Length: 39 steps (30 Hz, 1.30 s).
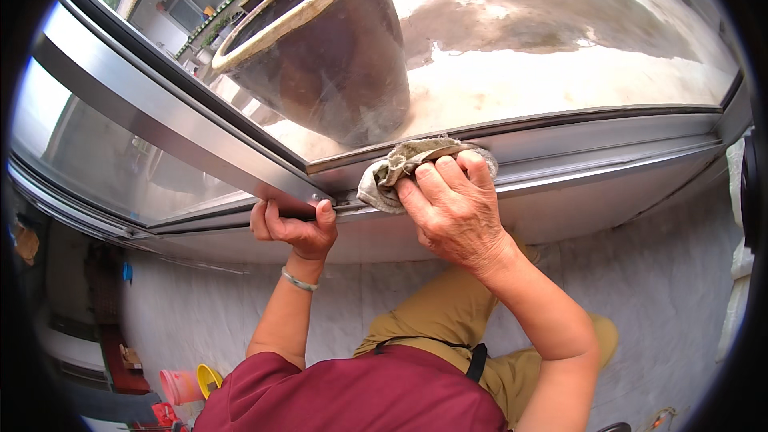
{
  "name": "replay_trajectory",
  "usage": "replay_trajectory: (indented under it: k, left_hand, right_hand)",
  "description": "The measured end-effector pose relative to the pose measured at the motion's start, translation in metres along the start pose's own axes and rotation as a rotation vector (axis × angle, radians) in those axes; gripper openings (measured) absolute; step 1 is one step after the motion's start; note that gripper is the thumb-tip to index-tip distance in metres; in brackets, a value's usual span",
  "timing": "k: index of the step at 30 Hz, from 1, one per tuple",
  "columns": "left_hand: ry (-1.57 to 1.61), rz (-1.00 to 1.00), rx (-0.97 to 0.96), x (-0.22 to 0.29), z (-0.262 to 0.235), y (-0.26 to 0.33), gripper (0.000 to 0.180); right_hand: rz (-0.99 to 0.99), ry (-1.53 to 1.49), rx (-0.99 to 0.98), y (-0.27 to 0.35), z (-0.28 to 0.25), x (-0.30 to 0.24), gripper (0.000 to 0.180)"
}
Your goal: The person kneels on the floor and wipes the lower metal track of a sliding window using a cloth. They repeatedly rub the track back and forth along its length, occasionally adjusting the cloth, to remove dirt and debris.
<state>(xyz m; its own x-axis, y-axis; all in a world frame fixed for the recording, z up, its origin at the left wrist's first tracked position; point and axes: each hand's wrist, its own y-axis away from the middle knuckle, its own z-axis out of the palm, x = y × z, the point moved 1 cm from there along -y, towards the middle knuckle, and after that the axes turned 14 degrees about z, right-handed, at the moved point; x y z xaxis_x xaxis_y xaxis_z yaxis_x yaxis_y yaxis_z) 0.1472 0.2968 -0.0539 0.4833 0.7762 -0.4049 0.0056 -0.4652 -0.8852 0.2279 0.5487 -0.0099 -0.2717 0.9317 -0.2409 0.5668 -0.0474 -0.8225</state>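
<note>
My right hand is closed on a crumpled, greyish cleaning rag, with its fingers bent over the top. It presses the rag onto the metal window track along the sill. To its left, my left hand has its thumb and fingers round the lower end of the sliding window frame, a silver metal upright. The fingertips on its far side are partly hidden. On that wrist is a pale bangle. A glass pane stands behind the track.
Beyond the glass stands a large dark jar with a pale rim. Below the sill are a white wall panel and a grey floor. A pink bucket and a yellow container sit at lower left. White material hangs at the right edge.
</note>
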Motion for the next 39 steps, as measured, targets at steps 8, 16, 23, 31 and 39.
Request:
replay_trajectory:
  k: [8,16,23,31,39]
  left_hand:
    - [0.051,-0.033,0.063,-0.003,0.003,0.002,0.076]
    - [0.114,-0.037,0.087,0.001,0.006,0.003,0.074]
    - [0.109,-0.015,0.111,0.000,0.005,0.006,0.072]
    - [0.160,-0.048,0.138,-0.004,0.005,-0.001,0.067]
    - [0.357,-0.201,0.117,0.046,-0.024,-0.034,0.048]
  right_hand:
    - [0.122,0.116,0.094,0.012,-0.054,0.068,0.026]
    - [0.279,0.175,0.074,0.031,-0.102,0.124,0.025]
    - [0.445,0.233,0.102,0.046,-0.126,0.167,0.020]
    - [0.561,0.210,0.363,0.044,-0.094,0.148,0.021]
    - [0.554,0.252,0.350,0.031,-0.092,0.123,0.017]
